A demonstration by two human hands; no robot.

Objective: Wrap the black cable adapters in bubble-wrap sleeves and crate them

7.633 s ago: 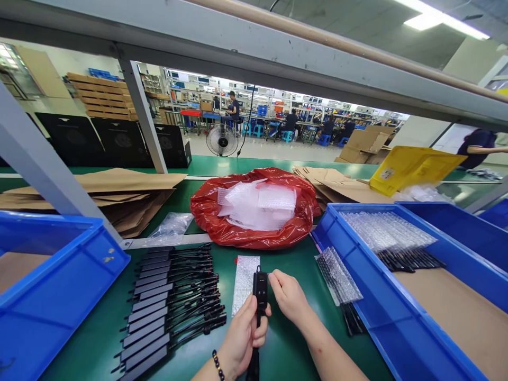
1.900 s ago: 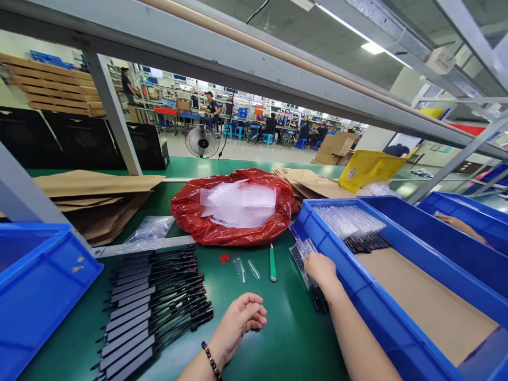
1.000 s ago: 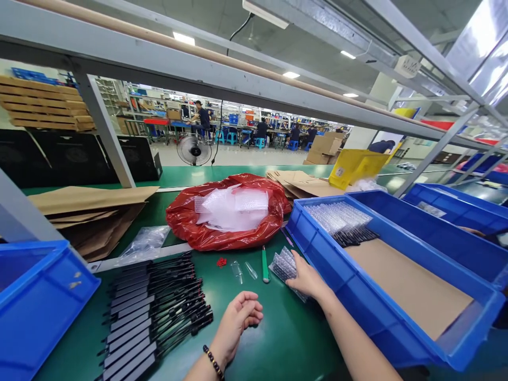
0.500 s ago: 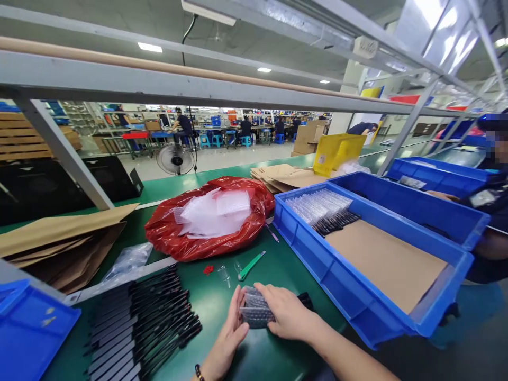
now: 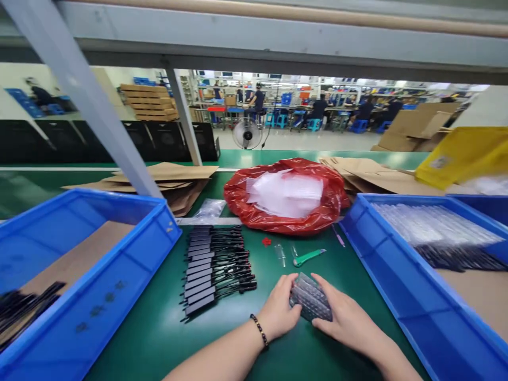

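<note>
A bubble-wrapped dark part lies low over the green table in front of me, held between both hands. On its left side my left hand presses with fingers and thumb. From the right, my right hand grips it with the fingers along the far edge and the thumb at the near edge. What lies inside the wrap is hard to make out. To the left, several flat black parts with cables lie in a row. A green utility knife rests just beyond my hands.
A red plastic bag holding white pouches sits behind. Blue bins stand at left and right; the right one contains bubble-wrapped parts. Small red pieces and a purple pen-like tool lie on the table. Cardboard sheets are at the back.
The view has swung to the left, bringing the left blue bin into fuller sight. Both hands still hold the bubble-wrapped part, which is now tilted differently.
</note>
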